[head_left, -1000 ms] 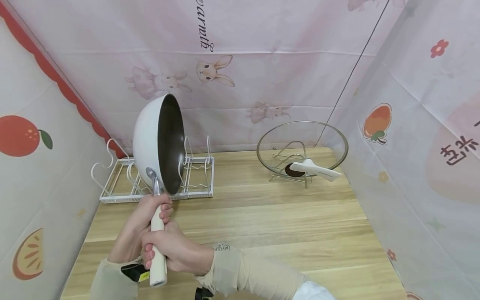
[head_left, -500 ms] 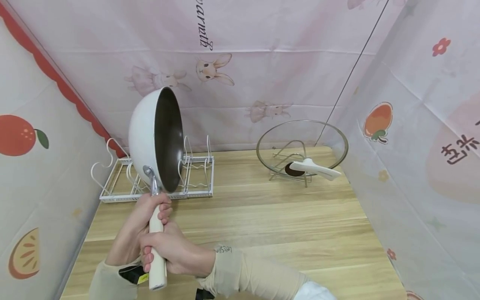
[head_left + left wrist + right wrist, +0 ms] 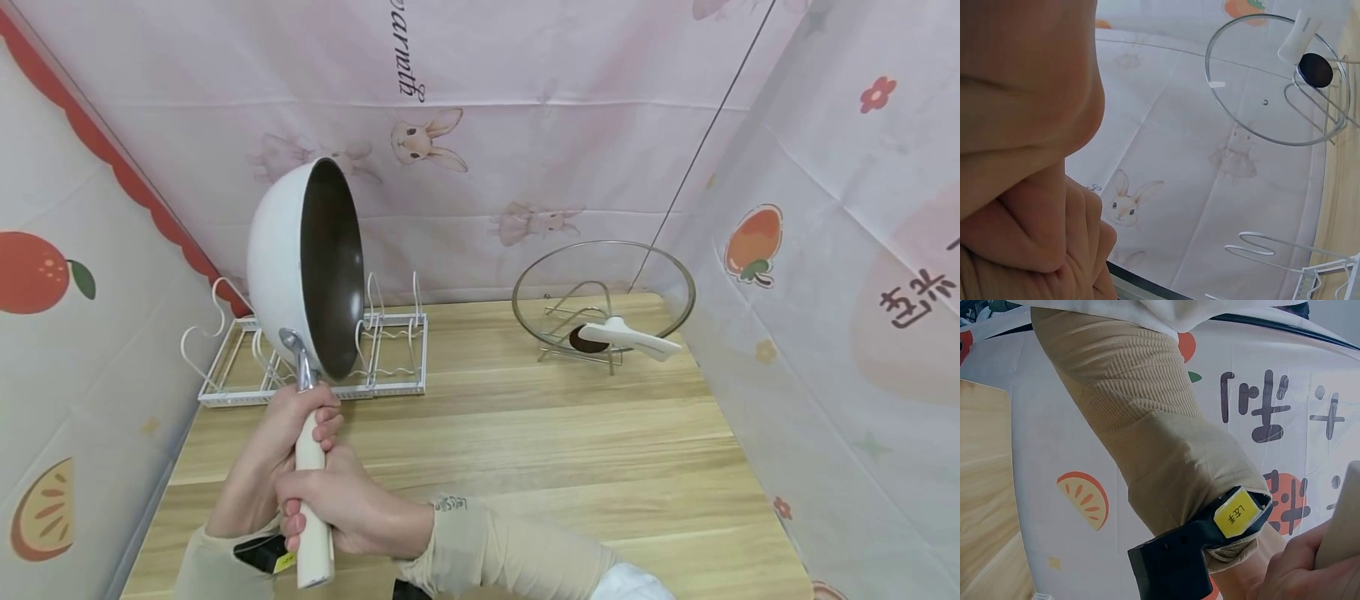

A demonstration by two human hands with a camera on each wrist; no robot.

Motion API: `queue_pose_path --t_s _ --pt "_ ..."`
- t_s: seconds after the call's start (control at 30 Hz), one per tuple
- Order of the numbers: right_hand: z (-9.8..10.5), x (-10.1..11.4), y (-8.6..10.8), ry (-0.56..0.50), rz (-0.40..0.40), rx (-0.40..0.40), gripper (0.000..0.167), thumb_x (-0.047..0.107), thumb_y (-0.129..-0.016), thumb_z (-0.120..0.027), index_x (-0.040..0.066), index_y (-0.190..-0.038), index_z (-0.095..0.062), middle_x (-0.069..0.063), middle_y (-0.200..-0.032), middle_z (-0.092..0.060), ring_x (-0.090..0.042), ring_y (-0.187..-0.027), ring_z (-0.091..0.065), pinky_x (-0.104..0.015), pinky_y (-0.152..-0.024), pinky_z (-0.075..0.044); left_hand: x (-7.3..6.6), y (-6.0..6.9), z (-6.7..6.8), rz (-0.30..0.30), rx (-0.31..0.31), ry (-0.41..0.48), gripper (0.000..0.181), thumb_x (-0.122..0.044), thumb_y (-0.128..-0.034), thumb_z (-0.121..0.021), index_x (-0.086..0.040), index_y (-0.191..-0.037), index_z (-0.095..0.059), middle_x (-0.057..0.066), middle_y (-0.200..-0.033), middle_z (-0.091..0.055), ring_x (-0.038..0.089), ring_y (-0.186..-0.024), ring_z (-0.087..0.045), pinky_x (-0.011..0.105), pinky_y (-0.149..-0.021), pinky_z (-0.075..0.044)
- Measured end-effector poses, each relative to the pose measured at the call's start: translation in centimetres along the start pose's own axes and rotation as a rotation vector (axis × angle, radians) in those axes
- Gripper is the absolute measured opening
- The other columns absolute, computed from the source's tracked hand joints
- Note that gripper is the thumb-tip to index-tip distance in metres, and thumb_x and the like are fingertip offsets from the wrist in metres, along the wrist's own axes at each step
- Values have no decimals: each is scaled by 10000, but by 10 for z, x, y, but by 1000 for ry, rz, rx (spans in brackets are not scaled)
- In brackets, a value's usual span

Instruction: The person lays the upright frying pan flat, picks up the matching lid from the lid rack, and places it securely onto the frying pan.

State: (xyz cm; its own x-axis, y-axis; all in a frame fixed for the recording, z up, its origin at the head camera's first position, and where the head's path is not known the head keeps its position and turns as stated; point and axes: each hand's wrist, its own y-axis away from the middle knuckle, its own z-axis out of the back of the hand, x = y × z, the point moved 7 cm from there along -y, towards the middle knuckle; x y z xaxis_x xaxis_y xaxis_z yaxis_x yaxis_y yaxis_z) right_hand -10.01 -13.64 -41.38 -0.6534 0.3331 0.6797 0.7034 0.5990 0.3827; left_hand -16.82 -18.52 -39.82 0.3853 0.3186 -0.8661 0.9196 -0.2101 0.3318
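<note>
In the head view a deep pan, white outside and dark inside, stands on its side over a white wire rack, its opening facing right. Its cream handle points toward the person. The left hand grips the handle near its metal joint. Lower down, the right hand wraps round the same handle. The left wrist view shows curled fingers close up and a bit of the pan's rim. In the right wrist view the handle rises from a hand. Whether the pan touches the rack cannot be told.
On the right of the wooden table, a glass lid with a white knob handle leans on a small metal wire stand. Printed cloth walls enclose the back and both sides.
The pan has moved up and slightly left, showing more of its dark inside. Both hands have kept their grip and shifted slightly left with the handle.
</note>
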Motion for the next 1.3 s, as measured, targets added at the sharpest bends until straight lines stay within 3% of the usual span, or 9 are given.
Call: queue_pose_path --t_s 0.4,0.8,1.3 --pt "-2 4 4 18 8 21 285 -106 -695 -463 -1 -956 -419 -14 -525 -403 -118 -379 -360 -233 -347 -383 -9 5 -7 -44 12 17 166 61 -920 -399 -83 -885 -325 -58 -567 -433 41 -432 -444 161 -398 -423" --pt "-4 11 9 53 51 27 199 -107 -707 -471 42 -839 -453 -25 -505 -417 -125 -367 -377 -243 -330 -400 -15 10 -19 -51 124 211 136 -66 -1028 -415 -106 -948 -311 -38 -581 -427 59 -437 -454 157 -391 -426" --pt "-6 16 17 100 98 45 204 -104 -731 -485 42 -873 -462 -41 -487 -427 -122 -361 -397 -253 -328 -421 -21 15 -26 -103 142 168 170 -45 -1026 -411 -125 -892 -343 -44 -560 -417 63 -419 -441 160 -388 -425"
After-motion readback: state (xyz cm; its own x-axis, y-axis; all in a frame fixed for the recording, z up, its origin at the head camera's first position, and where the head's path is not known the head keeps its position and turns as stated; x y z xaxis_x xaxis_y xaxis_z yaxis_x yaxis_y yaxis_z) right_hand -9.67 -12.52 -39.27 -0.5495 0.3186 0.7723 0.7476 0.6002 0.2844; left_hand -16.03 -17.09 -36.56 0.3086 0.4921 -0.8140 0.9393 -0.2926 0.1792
